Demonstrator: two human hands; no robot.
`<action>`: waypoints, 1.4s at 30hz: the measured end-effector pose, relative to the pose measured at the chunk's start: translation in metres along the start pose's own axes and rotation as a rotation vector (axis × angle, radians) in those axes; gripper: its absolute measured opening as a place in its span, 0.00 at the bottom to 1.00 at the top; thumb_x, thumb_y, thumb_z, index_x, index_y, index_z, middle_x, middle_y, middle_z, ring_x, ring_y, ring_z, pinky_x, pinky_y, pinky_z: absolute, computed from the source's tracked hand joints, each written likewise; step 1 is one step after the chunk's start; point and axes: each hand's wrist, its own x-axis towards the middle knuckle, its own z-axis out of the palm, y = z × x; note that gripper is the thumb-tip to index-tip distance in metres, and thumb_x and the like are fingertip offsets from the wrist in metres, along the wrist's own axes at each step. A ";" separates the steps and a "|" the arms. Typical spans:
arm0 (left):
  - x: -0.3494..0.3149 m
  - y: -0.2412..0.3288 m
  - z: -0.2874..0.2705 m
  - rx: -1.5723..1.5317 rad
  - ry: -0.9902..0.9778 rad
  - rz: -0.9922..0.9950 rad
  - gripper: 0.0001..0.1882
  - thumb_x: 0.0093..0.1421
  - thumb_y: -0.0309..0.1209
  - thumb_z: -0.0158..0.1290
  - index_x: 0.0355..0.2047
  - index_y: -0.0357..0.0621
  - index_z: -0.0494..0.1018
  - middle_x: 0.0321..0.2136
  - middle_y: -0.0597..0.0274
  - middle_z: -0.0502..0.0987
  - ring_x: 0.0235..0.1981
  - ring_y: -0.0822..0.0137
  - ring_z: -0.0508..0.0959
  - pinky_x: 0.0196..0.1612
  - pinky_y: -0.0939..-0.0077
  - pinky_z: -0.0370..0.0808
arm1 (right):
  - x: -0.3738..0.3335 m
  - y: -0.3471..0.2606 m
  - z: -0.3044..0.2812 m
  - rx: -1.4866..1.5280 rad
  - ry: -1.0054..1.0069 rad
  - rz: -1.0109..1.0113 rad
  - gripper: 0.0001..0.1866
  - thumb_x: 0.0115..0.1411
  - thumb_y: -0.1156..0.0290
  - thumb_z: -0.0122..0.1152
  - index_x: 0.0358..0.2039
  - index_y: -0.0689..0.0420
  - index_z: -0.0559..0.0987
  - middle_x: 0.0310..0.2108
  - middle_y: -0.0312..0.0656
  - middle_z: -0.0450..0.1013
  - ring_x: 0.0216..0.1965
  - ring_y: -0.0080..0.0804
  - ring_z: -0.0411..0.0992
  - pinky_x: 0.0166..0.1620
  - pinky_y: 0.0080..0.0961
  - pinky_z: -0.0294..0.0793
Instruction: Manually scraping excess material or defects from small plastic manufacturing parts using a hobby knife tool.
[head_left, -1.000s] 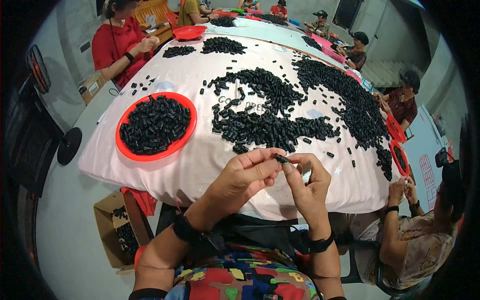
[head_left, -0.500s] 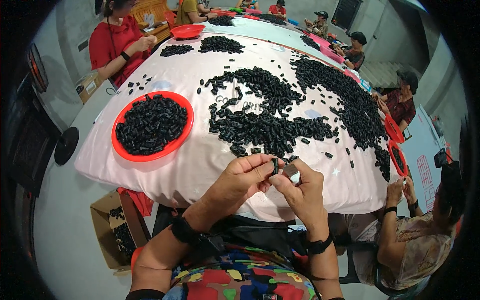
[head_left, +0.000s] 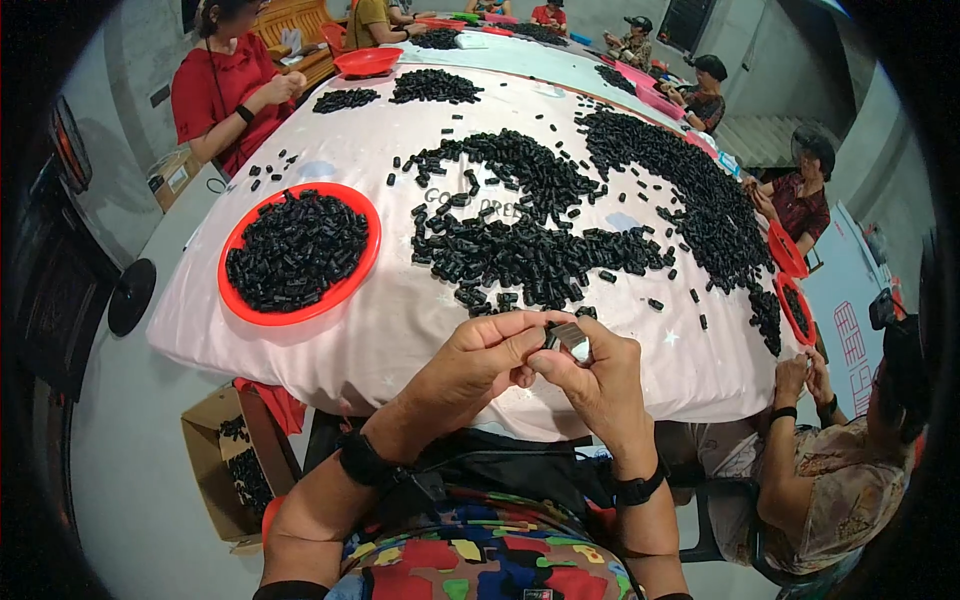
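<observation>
Work held in two bare hands above a pale pink cloth [head_left: 690,385]. The left hand [head_left: 470,365] has thumb and forefinger drawn narrow on a small black piece [head_left: 550,331], mostly hidden between the fingertips. The right hand [head_left: 605,385], thumb and forefinger curled, grips a silver-grey metal piece [head_left: 572,338] just beside the black one; whether the two touch cannot be told. Directly beyond the fingertips lies a loose heap of similar black pieces [head_left: 530,258]. Left of the fingers stands a red bowl [head_left: 265,317] filled with such pieces; below it, beyond the cloth's edge, is an open carton [head_left: 203,455] holding more. Well to the right of the fingers sits a co-worker [head_left: 825,465]. Farther off, ahead and to the right, spreads a larger heap [head_left: 712,205]; far ahead to the left is a person in red [head_left: 225,100].
</observation>
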 end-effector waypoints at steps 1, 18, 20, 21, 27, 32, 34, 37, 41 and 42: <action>0.000 0.000 0.000 0.015 0.002 0.001 0.18 0.67 0.31 0.44 0.54 0.35 0.66 0.42 0.62 0.75 0.40 0.76 0.73 0.43 0.80 0.69 | 0.000 0.002 0.001 0.000 0.000 0.002 0.20 0.51 0.59 0.69 0.37 0.63 0.79 0.23 0.44 0.77 0.24 0.27 0.78 0.26 0.20 0.74; 0.000 -0.002 0.001 0.103 0.047 0.017 0.18 0.66 0.29 0.43 0.54 0.34 0.67 0.35 0.70 0.74 0.30 0.83 0.67 0.34 0.88 0.65 | 0.000 0.005 0.002 -0.098 0.027 -0.072 0.21 0.51 0.57 0.68 0.37 0.62 0.80 0.21 0.43 0.77 0.21 0.30 0.78 0.22 0.21 0.72; 0.000 -0.001 0.001 0.118 0.053 0.010 0.18 0.66 0.29 0.44 0.54 0.34 0.67 0.35 0.70 0.74 0.30 0.83 0.68 0.34 0.88 0.66 | 0.000 0.005 0.002 -0.110 0.026 -0.074 0.21 0.51 0.57 0.68 0.37 0.62 0.80 0.20 0.42 0.77 0.21 0.30 0.78 0.22 0.21 0.73; -0.001 -0.001 0.002 0.115 0.049 0.015 0.18 0.66 0.28 0.44 0.54 0.34 0.67 0.35 0.71 0.74 0.30 0.83 0.68 0.35 0.88 0.66 | 0.000 0.004 0.002 -0.122 0.024 -0.076 0.21 0.51 0.56 0.68 0.37 0.62 0.80 0.20 0.42 0.77 0.21 0.30 0.78 0.22 0.21 0.73; -0.001 0.000 0.004 0.119 0.058 0.012 0.19 0.64 0.28 0.46 0.54 0.34 0.67 0.35 0.71 0.74 0.31 0.83 0.69 0.36 0.88 0.67 | 0.000 0.007 0.004 -0.113 0.036 -0.097 0.21 0.52 0.56 0.67 0.37 0.62 0.80 0.19 0.41 0.77 0.20 0.30 0.78 0.22 0.21 0.72; 0.000 -0.004 0.003 0.104 0.058 0.021 0.19 0.64 0.28 0.46 0.54 0.33 0.67 0.35 0.70 0.74 0.31 0.82 0.69 0.36 0.87 0.67 | 0.000 0.007 0.003 -0.099 0.023 -0.087 0.21 0.53 0.56 0.66 0.36 0.62 0.80 0.18 0.42 0.77 0.19 0.31 0.77 0.21 0.21 0.71; 0.000 -0.005 0.002 0.093 0.057 0.037 0.19 0.64 0.27 0.46 0.54 0.33 0.67 0.35 0.70 0.74 0.31 0.82 0.69 0.36 0.86 0.67 | 0.000 0.007 0.003 -0.084 0.021 -0.085 0.21 0.53 0.56 0.66 0.36 0.62 0.80 0.18 0.42 0.77 0.19 0.31 0.77 0.20 0.21 0.71; 0.000 -0.004 0.002 0.123 0.065 0.024 0.19 0.64 0.27 0.46 0.54 0.33 0.67 0.36 0.68 0.75 0.33 0.81 0.71 0.37 0.86 0.69 | 0.000 0.011 0.002 -0.129 -0.005 -0.073 0.21 0.53 0.55 0.66 0.35 0.62 0.80 0.17 0.41 0.76 0.18 0.31 0.76 0.20 0.21 0.70; 0.001 -0.002 0.006 0.079 0.103 0.009 0.18 0.64 0.26 0.46 0.54 0.34 0.67 0.38 0.67 0.75 0.35 0.80 0.72 0.39 0.85 0.70 | -0.001 0.008 0.004 -0.123 -0.008 -0.095 0.21 0.52 0.55 0.66 0.35 0.63 0.80 0.17 0.42 0.76 0.18 0.31 0.77 0.20 0.22 0.71; 0.000 -0.003 0.006 0.085 0.089 0.014 0.18 0.64 0.27 0.45 0.54 0.34 0.67 0.39 0.66 0.75 0.36 0.80 0.72 0.39 0.85 0.70 | -0.001 0.007 0.004 -0.109 0.030 -0.080 0.21 0.52 0.56 0.67 0.35 0.63 0.80 0.18 0.42 0.76 0.19 0.31 0.77 0.21 0.22 0.71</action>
